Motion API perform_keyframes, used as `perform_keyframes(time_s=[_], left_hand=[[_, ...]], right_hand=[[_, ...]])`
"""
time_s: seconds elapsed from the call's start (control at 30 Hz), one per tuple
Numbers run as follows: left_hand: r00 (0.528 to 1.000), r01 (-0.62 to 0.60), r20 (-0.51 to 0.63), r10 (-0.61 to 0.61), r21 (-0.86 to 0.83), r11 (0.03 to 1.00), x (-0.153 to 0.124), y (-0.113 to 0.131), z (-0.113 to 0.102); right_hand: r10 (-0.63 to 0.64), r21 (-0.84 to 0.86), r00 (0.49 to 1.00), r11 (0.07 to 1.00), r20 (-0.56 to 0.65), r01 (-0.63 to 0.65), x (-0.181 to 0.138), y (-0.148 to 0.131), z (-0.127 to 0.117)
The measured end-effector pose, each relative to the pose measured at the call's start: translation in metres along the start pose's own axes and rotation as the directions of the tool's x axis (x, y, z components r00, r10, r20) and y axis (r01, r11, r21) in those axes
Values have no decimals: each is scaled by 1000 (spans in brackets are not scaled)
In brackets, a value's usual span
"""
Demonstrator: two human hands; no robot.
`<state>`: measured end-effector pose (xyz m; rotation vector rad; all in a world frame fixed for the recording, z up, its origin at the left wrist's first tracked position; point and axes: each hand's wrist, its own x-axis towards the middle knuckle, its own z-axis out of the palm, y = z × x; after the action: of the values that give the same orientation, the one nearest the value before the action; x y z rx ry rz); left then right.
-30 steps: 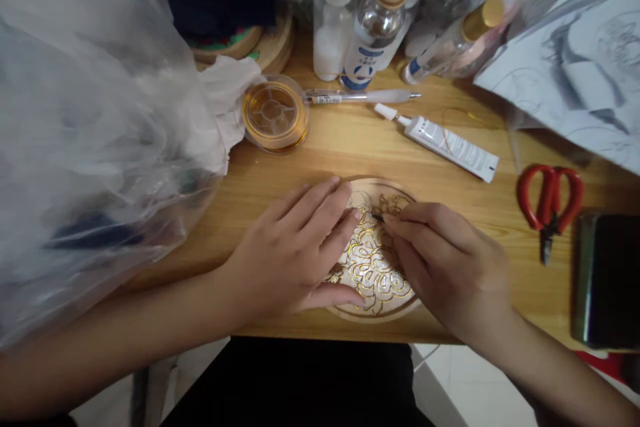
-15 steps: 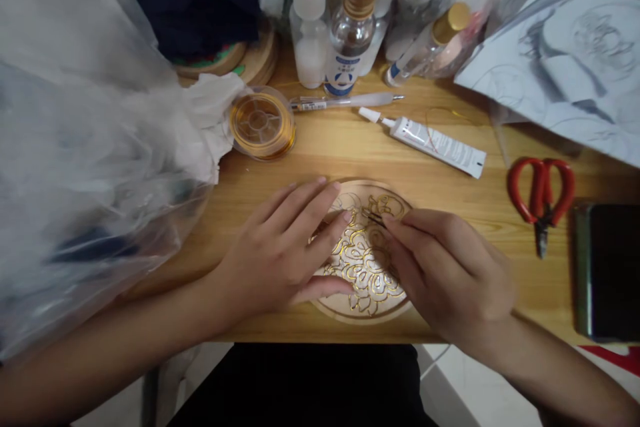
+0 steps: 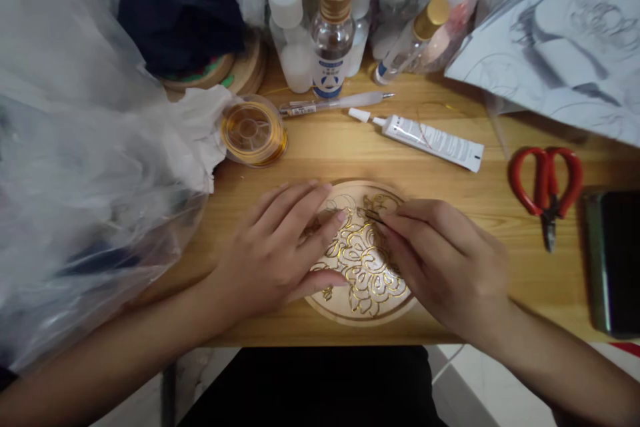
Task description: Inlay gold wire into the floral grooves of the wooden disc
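At the left, a plastic bag [image 3: 100, 167] bulges near a spool of gold wire [image 3: 254, 130]. The left hand [image 3: 273, 240] lies spread, gripping nothing, over the left side of a round wooden board [image 3: 345, 303] near the front edge of the worktop [image 3: 310, 163]. The board looks light and stiff, best steadied by its rim; its gold outlines [image 3: 373, 267] (thin, probably easily bent) seem better left unpressed. The right hand [image 3: 450, 260] pinches dark tweezers [image 3: 372, 215] over the board's upper part. Farther right lie red-handled cutters [image 3: 545, 187].
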<state>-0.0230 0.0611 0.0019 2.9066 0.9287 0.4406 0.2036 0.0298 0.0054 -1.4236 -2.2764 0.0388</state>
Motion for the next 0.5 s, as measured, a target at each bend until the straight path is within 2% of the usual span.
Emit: perform_keyframes(time_s=[0.5], left_hand=[[1000,25,10,-25,-47,999,0,0,1]], right_hand=[[-56,-23,998,998,20,56,2,-1,4]])
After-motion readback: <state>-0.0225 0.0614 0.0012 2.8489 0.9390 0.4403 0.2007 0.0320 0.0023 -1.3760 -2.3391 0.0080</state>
